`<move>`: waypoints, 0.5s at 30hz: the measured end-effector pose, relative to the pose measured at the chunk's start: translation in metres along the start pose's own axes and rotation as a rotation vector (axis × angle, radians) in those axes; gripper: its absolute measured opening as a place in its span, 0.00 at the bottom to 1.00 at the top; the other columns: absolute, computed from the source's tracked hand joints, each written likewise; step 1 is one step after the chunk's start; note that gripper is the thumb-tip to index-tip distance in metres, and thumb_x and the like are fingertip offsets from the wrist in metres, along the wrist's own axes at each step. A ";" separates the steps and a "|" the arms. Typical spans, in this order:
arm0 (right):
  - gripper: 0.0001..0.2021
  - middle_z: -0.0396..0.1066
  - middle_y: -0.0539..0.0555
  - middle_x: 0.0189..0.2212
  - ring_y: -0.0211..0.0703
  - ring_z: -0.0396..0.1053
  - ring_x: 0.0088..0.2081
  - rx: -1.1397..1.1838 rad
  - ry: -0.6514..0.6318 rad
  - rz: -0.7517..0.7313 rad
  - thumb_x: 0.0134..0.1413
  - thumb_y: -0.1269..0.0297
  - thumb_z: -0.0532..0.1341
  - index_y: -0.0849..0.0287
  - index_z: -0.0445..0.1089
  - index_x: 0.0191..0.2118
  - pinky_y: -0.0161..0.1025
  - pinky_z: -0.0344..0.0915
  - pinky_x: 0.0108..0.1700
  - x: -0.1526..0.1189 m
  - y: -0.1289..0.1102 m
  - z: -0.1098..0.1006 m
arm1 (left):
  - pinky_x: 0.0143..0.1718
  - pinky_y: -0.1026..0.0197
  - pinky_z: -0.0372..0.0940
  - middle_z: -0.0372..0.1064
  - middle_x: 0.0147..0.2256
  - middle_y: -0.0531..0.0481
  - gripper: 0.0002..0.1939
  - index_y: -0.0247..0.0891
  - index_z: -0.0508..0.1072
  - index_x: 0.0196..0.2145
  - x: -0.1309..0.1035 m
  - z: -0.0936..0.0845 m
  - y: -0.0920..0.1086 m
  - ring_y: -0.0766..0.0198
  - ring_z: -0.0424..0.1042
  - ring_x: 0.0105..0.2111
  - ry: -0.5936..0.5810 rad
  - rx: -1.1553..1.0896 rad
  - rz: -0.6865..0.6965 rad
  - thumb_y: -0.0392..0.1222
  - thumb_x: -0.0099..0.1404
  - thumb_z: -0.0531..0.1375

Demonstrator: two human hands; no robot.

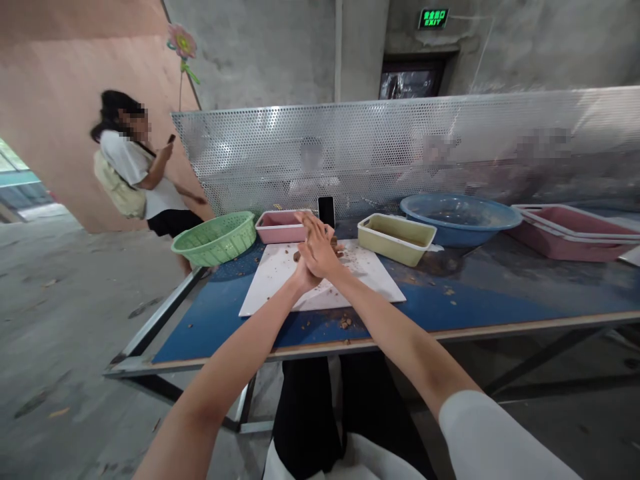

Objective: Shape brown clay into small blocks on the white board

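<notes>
Brown lumps (339, 248) lie just beside our right hand (318, 249), pressed against our left hand (306, 275) (anything between, we cannot tell), towards the far edge of the white board (373, 283).

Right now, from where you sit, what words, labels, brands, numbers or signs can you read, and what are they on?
"安全出口", in green on the lit sign high on the grey wall.
"EXIT", below it on the same sign.
No other writing can be made out, including on the white board, the phone or the green basket; any finer marks would be too small to read.
</notes>
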State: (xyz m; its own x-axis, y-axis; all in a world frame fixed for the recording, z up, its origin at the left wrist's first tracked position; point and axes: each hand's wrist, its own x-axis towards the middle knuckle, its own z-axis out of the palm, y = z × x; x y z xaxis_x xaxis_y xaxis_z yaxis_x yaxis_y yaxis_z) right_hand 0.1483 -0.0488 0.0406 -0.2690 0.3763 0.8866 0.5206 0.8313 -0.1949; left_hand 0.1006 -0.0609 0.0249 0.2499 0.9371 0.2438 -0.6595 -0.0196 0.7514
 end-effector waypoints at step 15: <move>0.28 0.65 0.61 0.67 0.54 0.60 0.70 0.079 0.126 0.078 0.77 0.47 0.41 0.53 0.61 0.70 0.59 0.55 0.72 -0.006 0.026 0.001 | 0.50 0.56 0.73 0.81 0.39 0.48 0.17 0.40 0.77 0.55 0.016 -0.035 0.018 0.57 0.81 0.40 -0.034 -0.068 -0.305 0.35 0.71 0.59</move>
State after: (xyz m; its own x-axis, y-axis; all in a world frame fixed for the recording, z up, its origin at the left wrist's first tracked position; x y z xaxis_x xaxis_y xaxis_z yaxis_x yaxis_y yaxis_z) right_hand 0.1625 -0.0290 0.0292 -0.1236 0.3906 0.9122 0.4690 0.8331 -0.2932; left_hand 0.0680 -0.0339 0.0215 0.4661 0.8841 0.0343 -0.5958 0.2850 0.7509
